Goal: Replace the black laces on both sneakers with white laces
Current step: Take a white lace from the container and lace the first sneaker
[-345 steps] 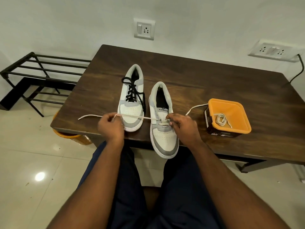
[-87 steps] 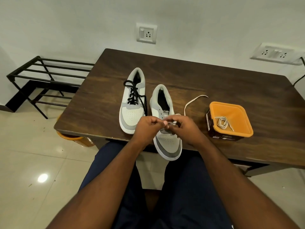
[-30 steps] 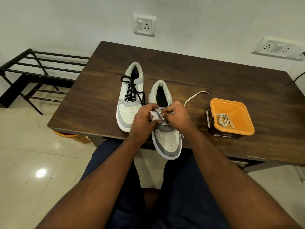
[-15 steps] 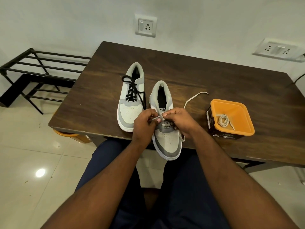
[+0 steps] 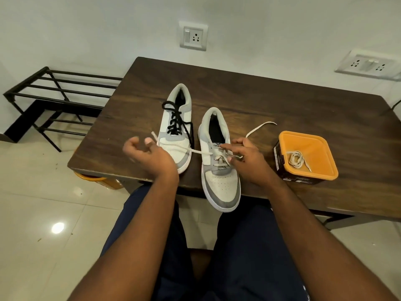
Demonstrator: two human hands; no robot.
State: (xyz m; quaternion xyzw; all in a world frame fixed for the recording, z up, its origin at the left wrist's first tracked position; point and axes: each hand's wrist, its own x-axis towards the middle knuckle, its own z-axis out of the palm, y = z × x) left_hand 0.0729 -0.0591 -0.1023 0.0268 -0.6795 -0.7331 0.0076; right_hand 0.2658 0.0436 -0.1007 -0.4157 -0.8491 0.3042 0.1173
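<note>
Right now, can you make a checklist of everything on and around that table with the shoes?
Surface: brown wooden table, no spills seen.
Job's things: left shoe has black laces; right shoe is partly threaded with a white lace; spare white lace coiled in the orange tub.
Clutter: nothing seen.
Grips: left hand pinches the white lace's end, pulled out sideways; right hand holds the lace at the right shoe's eyelets.
Cables: dark cable at the far right edge.
Surroundings: black metal rack, wall sockets, tiled floor.
</note>
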